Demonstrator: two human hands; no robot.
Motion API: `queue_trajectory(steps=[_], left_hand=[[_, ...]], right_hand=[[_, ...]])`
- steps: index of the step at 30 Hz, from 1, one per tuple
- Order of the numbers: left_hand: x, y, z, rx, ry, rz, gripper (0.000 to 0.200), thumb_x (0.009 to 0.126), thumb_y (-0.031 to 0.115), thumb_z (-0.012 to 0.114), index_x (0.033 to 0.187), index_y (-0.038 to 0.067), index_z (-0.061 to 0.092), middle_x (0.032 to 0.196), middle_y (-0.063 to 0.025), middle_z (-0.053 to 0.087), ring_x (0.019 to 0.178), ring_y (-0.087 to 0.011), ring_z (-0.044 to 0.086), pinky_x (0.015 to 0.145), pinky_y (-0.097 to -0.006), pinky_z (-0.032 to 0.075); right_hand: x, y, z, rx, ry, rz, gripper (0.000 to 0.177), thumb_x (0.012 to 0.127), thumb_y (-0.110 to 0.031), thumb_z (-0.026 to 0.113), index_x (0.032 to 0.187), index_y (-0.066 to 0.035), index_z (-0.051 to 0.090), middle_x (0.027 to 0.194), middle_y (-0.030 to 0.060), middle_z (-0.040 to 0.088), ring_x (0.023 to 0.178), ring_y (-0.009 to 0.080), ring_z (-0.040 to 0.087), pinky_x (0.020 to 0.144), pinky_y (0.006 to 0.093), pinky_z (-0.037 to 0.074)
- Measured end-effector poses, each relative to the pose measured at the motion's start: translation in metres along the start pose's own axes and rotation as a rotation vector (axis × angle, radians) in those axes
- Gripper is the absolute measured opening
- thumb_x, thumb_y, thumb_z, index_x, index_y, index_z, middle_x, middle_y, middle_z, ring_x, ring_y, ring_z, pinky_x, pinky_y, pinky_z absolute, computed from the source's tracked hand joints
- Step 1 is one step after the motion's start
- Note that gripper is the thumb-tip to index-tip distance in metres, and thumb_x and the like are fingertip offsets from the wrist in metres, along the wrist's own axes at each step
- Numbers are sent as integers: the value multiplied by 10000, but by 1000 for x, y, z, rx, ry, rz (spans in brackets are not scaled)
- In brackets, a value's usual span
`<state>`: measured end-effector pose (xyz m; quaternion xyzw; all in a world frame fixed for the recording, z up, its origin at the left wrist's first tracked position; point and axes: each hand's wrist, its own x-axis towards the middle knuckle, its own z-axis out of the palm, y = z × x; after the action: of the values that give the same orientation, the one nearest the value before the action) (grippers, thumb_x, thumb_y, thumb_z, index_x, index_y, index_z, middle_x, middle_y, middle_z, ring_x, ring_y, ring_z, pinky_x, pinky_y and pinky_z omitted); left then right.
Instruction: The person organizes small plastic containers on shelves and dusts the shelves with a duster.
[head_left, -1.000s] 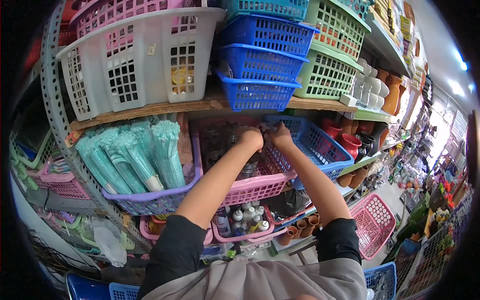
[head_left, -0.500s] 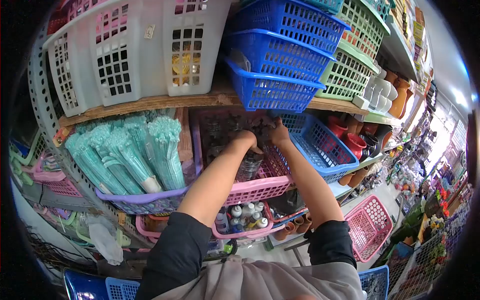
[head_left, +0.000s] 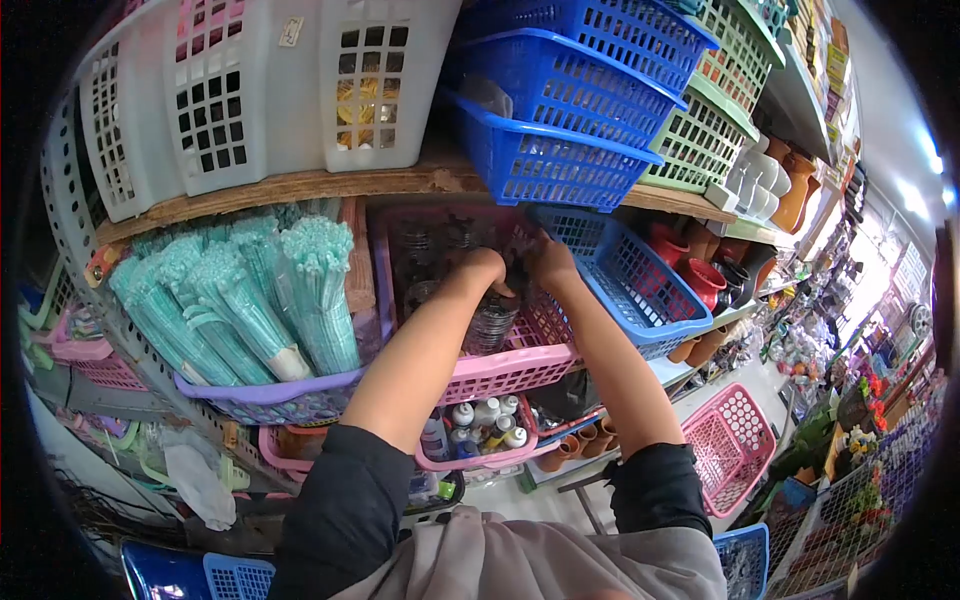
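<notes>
Both my hands reach into a pink basket (head_left: 510, 370) on the middle shelf. My left hand (head_left: 484, 272) is bent over dark, round, stacked items (head_left: 490, 326) that look clear or smoky; its fingers are partly hidden behind the hand. Close beside it on the right, my right hand (head_left: 548, 264) has its fingers curled at a dark item near the basket's back. What the fingers hold is too shadowed to make out. More dark stacked pieces (head_left: 415, 245) stand at the basket's back left.
Teal bundles in plastic (head_left: 235, 300) fill a purple basket (head_left: 270, 392) at left. A blue basket (head_left: 640, 290) sits right of the pink one. Stacked blue baskets (head_left: 570, 160) overhang the shelf's wooden edge (head_left: 400, 181). Bottles (head_left: 487, 412) stand below; a pink basket (head_left: 728, 450) is lower right.
The view has shifted slightly, so the shelves sit a little further left. My right hand has moved down and closer to my left hand, inside the pink basket.
</notes>
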<state>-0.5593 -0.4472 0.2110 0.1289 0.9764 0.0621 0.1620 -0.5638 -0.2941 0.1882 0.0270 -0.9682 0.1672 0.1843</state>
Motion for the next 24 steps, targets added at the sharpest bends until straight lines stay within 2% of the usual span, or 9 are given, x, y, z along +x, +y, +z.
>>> queue_trajectory(steps=[2, 4, 8, 10, 11, 14, 16, 22, 24], left_hand=[[12, -4, 4, -5, -15, 41, 878, 645, 621, 758, 1333, 130, 522, 1398, -121, 477, 1308, -354, 418, 1081, -569, 249], [17, -3, 8, 52, 46, -47, 869, 652, 637, 743, 1325, 128, 533, 1386, -116, 493, 1291, -359, 439, 1074, -545, 282], [15, -2, 8, 71, 54, -43, 894, 649, 651, 735, 1341, 129, 516, 1399, -103, 481, 1291, -346, 442, 1064, -533, 306], [19, -4, 10, 39, 25, -49, 926, 643, 652, 738, 1365, 129, 487, 1416, -103, 461, 1295, -356, 434, 1051, -573, 302], [20, -5, 12, 42, 24, -52, 926, 643, 652, 738, 1365, 129, 487, 1416, -103, 461, 1295, -356, 434, 1051, -573, 302], [16, -4, 6, 52, 51, 26, 912, 646, 645, 740, 1354, 125, 498, 1406, -113, 470, 1291, -355, 439, 1051, -600, 284], [28, -4, 11, 89, 32, -9, 901, 638, 638, 750, 1333, 113, 519, 1391, -124, 483, 1285, -363, 444, 1049, -619, 273], [19, -5, 11, 27, 62, -8, 924, 609, 637, 767, 1324, 103, 526, 1379, -125, 495, 1271, -378, 453, 1037, -655, 253], [14, -3, 10, 29, 71, -10, 914, 610, 632, 769, 1316, 102, 534, 1371, -129, 503, 1265, -372, 462, 1036, -644, 266]], right_hand=[[-3, -5, 2, -67, -6, -67, 548, 840, -282, 591, 1328, -79, 446, 1039, 243, 648, 921, 406, 643, 773, 462, 536], [-10, -14, -8, -81, -227, -2, 672, 858, -274, 608, 1444, -120, 317, 1325, 223, 504, 1130, 374, 564, 934, 455, 467], [-4, -9, 4, -126, -305, 20, 629, 877, -286, 575, 1441, -131, 344, 1429, 191, 404, 1185, 349, 535, 965, 447, 449], [-12, 0, 18, -202, 508, -715, 470, 814, -295, 623, 1238, -100, 567, 1029, 237, 654, 957, 388, 641, 845, 451, 508], [-9, 1, 23, -197, 509, -714, 470, 814, -295, 623, 1238, -100, 567, 1029, 237, 654, 957, 388, 641, 845, 451, 508], [7, 2, 27, -571, 294, -930, 458, 791, -268, 633, 1217, -103, 590, 1039, 219, 659, 951, 368, 649, 833, 429, 511], [-3, -16, 7, -282, -377, -380, 426, 765, -220, 642, 1176, -106, 623, 1057, 198, 661, 967, 356, 646, 845, 428, 502], [-15, -26, -13, -505, -450, -537, 305, 810, -226, 599, 1037, -44, 691, 1035, 194, 671, 955, 328, 657, 830, 414, 524], [-14, -21, -8, -412, -473, -454, 297, 796, -211, 615, 1031, -48, 695, 1033, 192, 672, 960, 324, 657, 829, 413, 522]])
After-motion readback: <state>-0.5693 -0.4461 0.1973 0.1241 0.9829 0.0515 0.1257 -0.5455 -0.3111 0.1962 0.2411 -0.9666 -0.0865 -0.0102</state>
